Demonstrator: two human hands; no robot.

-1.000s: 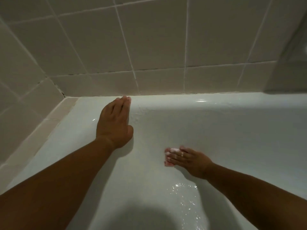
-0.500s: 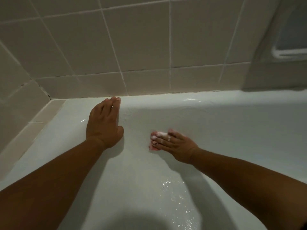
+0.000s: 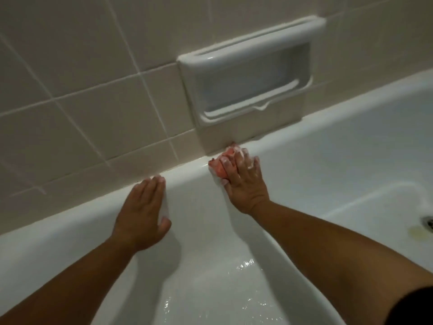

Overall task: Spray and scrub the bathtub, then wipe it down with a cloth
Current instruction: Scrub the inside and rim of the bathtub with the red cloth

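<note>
Compared with half a second ago, our right hand [image 3: 243,184] has climbed from the inner wall to the rim of the bathtub [image 3: 351,118]. Its foamy fingers now curl over the pink sponge [image 3: 221,165], just under the soap dish [image 3: 248,76]. Our left hand [image 3: 143,212] stays flat on the rim, apart from the right. Inside the tub, a wet film [image 3: 246,273] shines near the drain [image 3: 427,221].
</note>
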